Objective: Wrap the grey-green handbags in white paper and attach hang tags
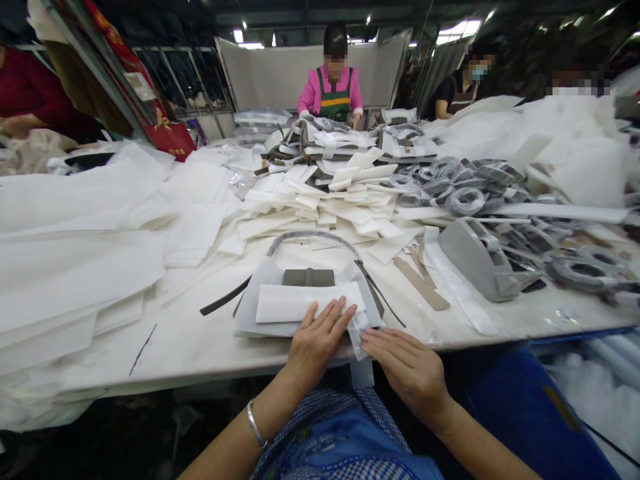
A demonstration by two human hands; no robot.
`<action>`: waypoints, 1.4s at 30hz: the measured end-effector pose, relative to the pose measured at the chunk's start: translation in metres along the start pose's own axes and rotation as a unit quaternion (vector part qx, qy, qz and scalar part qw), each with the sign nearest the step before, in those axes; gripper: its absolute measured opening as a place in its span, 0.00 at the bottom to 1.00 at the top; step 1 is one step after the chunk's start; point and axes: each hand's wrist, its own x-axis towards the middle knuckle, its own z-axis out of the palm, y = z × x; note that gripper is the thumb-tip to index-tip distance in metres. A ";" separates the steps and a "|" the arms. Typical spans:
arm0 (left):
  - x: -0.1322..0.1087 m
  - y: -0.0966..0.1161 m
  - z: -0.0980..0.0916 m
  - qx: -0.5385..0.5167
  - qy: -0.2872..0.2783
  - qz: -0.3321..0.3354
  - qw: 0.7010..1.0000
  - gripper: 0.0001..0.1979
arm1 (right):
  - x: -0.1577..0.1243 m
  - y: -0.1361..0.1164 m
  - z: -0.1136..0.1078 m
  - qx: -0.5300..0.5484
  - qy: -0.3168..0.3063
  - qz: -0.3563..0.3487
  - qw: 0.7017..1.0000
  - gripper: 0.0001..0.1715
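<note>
A grey-brown handbag (309, 277) lies on the table in front of me, mostly covered by thin white wrapping paper (247, 313). Its handle (316, 237), wrapped in film, arches away from me, and a dark strap end sticks out on each side. Across the bag's front lies a white padding strip (285, 303). My left hand (320, 337) rests flat on the right part of that strip, fingers stretched. At the bag's near right corner, my right hand (407, 367) has its fingers together on a translucent strip (361, 370) that hangs over the table edge. My right thumb is hidden.
White sheets (75, 267) are stacked at left. Loose padding strips (300, 207) lie beyond the bag; coiled, film-wrapped straps (465, 193) and another grey bag (475, 260) are at right. A person (333, 93) works opposite. A blue container (540, 413) stands below the table edge.
</note>
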 end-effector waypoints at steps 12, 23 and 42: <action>0.005 0.001 -0.012 -0.093 -0.073 -0.035 0.992 0.32 | -0.023 0.006 0.034 -0.004 0.061 0.057 0.996 0.18; 0.008 0.005 0.004 -0.041 0.018 -0.030 0.999 0.19 | -0.040 0.010 0.038 0.021 0.039 0.087 0.995 0.14; 0.007 0.002 0.003 -0.075 -0.004 -0.033 0.997 0.27 | -0.014 0.007 0.027 0.028 0.055 0.028 0.998 0.12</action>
